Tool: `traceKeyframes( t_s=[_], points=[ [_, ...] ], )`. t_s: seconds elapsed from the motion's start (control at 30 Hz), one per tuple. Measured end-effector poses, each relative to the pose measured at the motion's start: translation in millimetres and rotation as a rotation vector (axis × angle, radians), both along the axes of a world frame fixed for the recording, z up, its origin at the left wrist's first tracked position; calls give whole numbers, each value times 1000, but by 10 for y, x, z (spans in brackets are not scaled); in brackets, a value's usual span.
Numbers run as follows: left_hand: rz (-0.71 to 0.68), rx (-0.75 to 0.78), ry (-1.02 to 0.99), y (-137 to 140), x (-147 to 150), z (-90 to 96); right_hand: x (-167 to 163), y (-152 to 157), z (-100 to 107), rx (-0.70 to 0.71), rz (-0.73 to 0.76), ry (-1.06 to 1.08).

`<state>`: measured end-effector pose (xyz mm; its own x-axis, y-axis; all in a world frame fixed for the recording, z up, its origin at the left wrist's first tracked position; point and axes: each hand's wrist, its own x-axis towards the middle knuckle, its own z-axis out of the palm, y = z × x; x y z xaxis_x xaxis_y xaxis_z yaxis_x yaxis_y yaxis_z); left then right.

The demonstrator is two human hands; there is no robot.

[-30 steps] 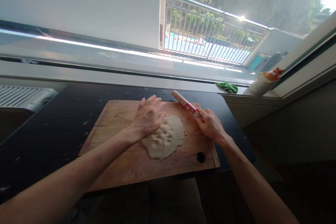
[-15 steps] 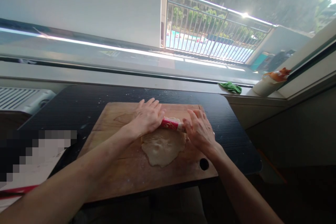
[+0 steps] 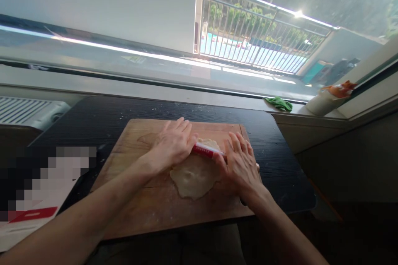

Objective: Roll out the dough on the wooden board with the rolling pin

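Crossing dough [image 3: 194, 179] — red roller [image 3: 203, 150], bare board [image 3: 186, 211] toward near and left edges

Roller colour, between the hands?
The roller is red with white markings, best seen in the head view.

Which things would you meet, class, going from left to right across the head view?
White slatted unit, bare left hand, red-and-white cylindrical roller, bare right hand, crumpled green cloth, pale cylindrical container.

Dough [image 3: 193, 180] on board [image 3: 139, 205], roller [image 3: 204, 151] across dough.
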<state>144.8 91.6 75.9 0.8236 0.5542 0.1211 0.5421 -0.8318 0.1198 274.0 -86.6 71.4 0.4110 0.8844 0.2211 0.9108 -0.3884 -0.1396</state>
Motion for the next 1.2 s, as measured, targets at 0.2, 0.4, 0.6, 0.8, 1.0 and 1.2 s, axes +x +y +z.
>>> traceKeyframes(
  t_s=[0.2, 0.4, 0.6, 0.8, 1.0, 1.2],
  points=[
    [-18, 20, -38, -57, -227, -56, -137, -188, -36, -19, 81, 17],
    [92, -58, 16, 182, 257, 36, 238, 289, 60, -56, -90, 29],
    [30, 78, -47, -92, -258, -109, -125, -146, 24, -1, 73, -9],
    [124, -37, 54, 326, 355, -23, 354, 459, 67, -101, -117, 95],
    [13, 33, 49, 238, 138, -71, 125, 221, 66, -13, -64, 52],
    [-89, 141, -121, -116, -557, -199, -122, -241, 168, 10, 56, 189]
  ],
)
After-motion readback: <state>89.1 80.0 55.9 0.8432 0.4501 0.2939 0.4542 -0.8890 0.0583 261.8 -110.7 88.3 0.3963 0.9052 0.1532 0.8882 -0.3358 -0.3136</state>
